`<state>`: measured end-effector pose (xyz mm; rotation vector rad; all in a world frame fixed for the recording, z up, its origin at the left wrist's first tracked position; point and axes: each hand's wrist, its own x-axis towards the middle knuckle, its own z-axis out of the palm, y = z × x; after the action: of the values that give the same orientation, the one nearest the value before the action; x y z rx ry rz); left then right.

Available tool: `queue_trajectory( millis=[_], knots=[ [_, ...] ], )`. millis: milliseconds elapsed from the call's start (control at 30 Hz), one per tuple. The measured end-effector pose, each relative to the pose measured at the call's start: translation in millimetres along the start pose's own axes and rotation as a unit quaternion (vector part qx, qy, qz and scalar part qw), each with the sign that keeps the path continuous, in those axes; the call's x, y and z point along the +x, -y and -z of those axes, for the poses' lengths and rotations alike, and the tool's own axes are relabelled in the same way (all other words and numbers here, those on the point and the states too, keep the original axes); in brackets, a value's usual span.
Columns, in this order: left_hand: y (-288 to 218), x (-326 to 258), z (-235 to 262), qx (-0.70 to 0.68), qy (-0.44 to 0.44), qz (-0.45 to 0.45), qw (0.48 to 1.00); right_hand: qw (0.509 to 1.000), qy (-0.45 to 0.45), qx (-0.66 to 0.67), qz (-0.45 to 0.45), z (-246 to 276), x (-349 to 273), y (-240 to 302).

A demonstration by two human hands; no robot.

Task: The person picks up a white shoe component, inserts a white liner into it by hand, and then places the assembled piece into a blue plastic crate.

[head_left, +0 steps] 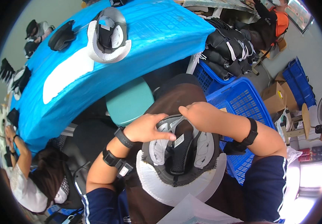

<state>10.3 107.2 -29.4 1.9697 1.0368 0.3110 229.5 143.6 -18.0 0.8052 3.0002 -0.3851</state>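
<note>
Padded liner (180, 158) is lying over the person's brown apron at lower centre, its white collar facing the lower edge. The left hand's (144, 127) fingers are grasping its upper-left rim, the thumb reaching inside; the right hand's (202, 114) are apparently pinching a pale strip (175, 123). Both are seemingly working the rim; the next move is probably calling for steady tension. At right, a blue basket (247, 102) is standing nearby; black pieces (228, 48) are piling above another basket (207, 76).
</note>
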Motion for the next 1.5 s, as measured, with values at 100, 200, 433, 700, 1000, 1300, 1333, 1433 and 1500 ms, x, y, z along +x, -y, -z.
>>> queue_trajectory(
  millis=[100, 200, 433, 700, 1000, 1300, 1333, 1433, 1500],
  knots=[
    [11.5, 4.7, -11.6, -0.080, -0.037, 0.034, 0.996, 0.999, -0.015, 0.052, -0.006, -9.1, 3.8, -7.2],
    [10.7, 9.5, -12.9, -0.060, -0.023, 0.063, 0.996, 0.988, 0.013, 0.134, -0.070, -2.8, 8.3, -5.6],
    [30.7, 22.2, -29.6, -0.270, -0.028, 0.056, 0.961, 0.973, 0.080, 0.193, -0.102, 4.9, 3.8, -14.2],
    [28.8, 28.8, -30.2, -0.366, -0.002, 0.047, 0.929, 0.967, 0.083, 0.221, -0.097, 5.8, 0.9, -18.5],
    [25.7, 34.0, -22.1, -0.195, -0.022, 0.035, 0.980, 0.970, 0.044, 0.216, -0.097, -11.9, -3.6, -23.3],
    [-5.4, 29.0, -21.1, 0.157, -0.133, -0.027, 0.978, 0.980, -0.132, 0.091, -0.114, -17.1, -11.5, -3.5],
    [-6.7, 29.4, -21.1, 0.160, -0.134, -0.026, 0.978, 0.980, -0.134, 0.091, -0.112, -13.0, -13.0, 3.7],
    [-5.5, 30.0, -22.0, 0.175, -0.140, -0.020, 0.974, 0.974, -0.181, -0.083, -0.105, -6.8, -18.6, 19.1],
    [-7.0, 29.2, -21.8, 0.175, -0.136, -0.020, 0.975, 0.973, -0.175, -0.093, -0.123, -6.6, -24.4, 23.8]
  ],
)
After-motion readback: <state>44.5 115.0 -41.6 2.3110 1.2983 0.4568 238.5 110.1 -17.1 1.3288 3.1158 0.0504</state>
